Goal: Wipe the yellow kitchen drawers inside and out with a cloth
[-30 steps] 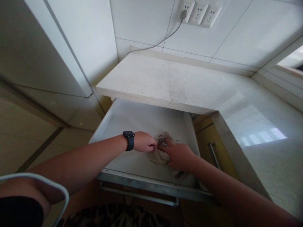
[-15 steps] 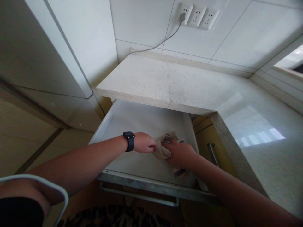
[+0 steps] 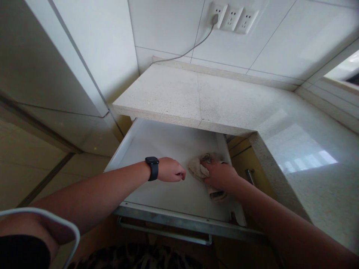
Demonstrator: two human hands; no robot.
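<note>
A white drawer (image 3: 157, 138) stands pulled out below the counter. On its floor, toward the right side, lies a crumpled beige cloth (image 3: 196, 167) with darker patterned parts. My right hand (image 3: 221, 175) presses on the cloth, its fingers bent into the folds. To the left, over the middle of the drawer, my left hand (image 3: 171, 170) is closed with its fingers curled, apart from the cloth. Whether it has anything small inside cannot be seen. A dark watch sits on my left wrist.
Above the drawer's back runs a pale stone countertop (image 3: 174, 93), which turns toward me on the right. A cable (image 3: 196, 46) runs from a wall socket (image 3: 218, 15). A cabinet handle (image 3: 250, 177) is right of the drawer; a white cord (image 3: 56, 220) crosses the lower left.
My right hand and the cloth have moved slightly right and toward the drawer's back. A gap now shows between the cloth and my left hand, which has hardly moved.
</note>
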